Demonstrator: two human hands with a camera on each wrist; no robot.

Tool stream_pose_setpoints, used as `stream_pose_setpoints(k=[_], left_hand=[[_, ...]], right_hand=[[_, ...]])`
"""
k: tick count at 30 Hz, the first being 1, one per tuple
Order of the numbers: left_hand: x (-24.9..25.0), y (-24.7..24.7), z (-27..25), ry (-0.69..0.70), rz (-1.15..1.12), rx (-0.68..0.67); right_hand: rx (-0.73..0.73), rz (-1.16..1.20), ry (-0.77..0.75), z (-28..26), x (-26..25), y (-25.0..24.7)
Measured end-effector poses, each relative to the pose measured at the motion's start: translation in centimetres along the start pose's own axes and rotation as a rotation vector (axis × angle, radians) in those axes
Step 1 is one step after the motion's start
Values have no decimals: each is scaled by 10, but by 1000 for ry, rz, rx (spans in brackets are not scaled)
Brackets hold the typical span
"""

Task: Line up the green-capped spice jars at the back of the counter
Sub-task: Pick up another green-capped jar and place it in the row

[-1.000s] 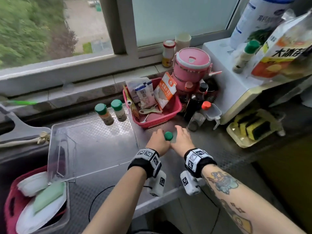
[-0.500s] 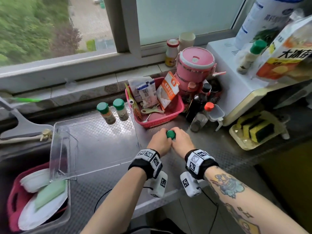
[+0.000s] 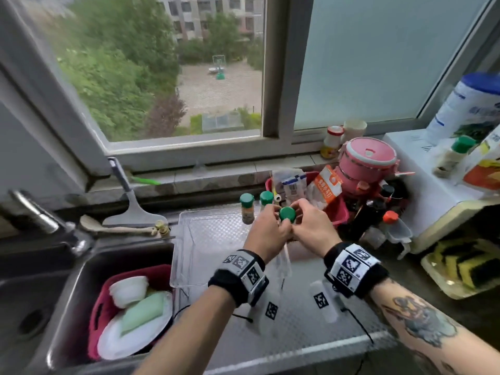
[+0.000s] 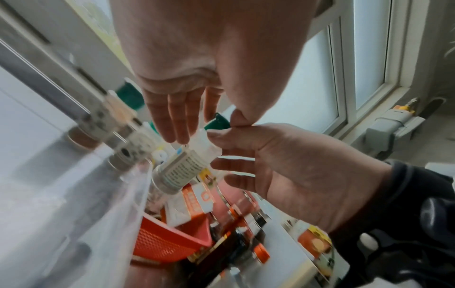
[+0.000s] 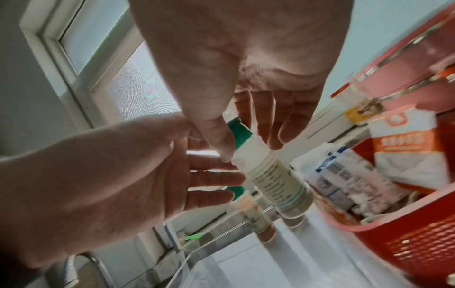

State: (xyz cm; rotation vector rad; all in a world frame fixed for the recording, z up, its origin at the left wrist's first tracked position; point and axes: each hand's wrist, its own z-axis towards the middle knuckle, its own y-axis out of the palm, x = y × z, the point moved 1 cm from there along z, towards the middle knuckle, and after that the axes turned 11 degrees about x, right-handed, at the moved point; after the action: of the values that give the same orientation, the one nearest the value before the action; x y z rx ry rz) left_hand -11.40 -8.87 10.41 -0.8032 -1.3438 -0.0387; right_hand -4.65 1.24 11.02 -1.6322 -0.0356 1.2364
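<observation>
Fingers of right hand pinch neck of held jar just under its green cap; left hand fingers only loosely curved on opp. side, tips touching the jar near its neck. Jar is clear of bench, tilted, base twd red basket. Two other green-capped jars stand upright just left of basket, at back of bench, near each other.

Judgement: small plastic jar, prob. light, stiff; smooth label wall = slippery. Neck pinch lets it swing, so better hold at mid-body w/ thumb opposite fingers. Narrow base, tall → tips easily when set down; could knock neighbours. A 4th green-capped jar lies on white appliance, right of basket
</observation>
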Motion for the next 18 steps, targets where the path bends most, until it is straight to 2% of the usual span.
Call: stream_pose_setpoints(k=[4, 9, 13, 18], left_hand=[[-25, -48, 14, -33, 83, 98], [-53, -82, 32, -101, 102, 170], [-67, -91, 51, -120, 137, 173], [-80, -91, 73, -132, 150, 142]], right_hand=[[11, -33, -68, 11, -36, 49], [56, -243, -163, 24, -68, 93], [116, -424, -263, 34, -83, 107], [70, -525, -292, 53, -88, 117]])
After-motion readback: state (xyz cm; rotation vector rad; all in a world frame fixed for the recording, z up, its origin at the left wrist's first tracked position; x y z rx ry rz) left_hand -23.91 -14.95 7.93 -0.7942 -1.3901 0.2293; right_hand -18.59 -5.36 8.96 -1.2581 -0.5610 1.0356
